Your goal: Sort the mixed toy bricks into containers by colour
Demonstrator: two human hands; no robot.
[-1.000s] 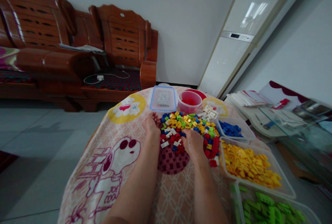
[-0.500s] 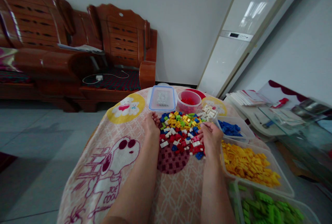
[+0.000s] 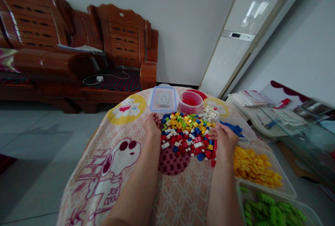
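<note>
A loose heap of mixed toy building bricks (image 3: 184,131) in red, yellow, white, blue and lime green lies on the cloth between my hands. My left hand (image 3: 153,124) rests at the heap's left edge with its fingers curled; whatever they may hold is hidden. Over the right edge of the heap is my right hand (image 3: 223,136), its fingers stretched leftward and slightly apart, with no brick visible in them. Just beyond that hand, a clear box of blue bricks (image 3: 232,130) is partly covered by it. Closer to me are the yellow bricks (image 3: 255,166) and green bricks (image 3: 274,210) in their boxes.
Behind the heap stand a round tub (image 3: 190,105) with red bricks and a blue-rimmed lidded box (image 3: 163,99). White bricks (image 3: 209,113) are piled beside the tub. A patterned cloth (image 3: 180,198) covers the round table. At right is a glass-topped stand (image 3: 300,128).
My right hand has shifted right, away from the middle of the heap toward the blue-brick box, uncovering red bricks at the heap's right edge. My left hand has stayed in place.
</note>
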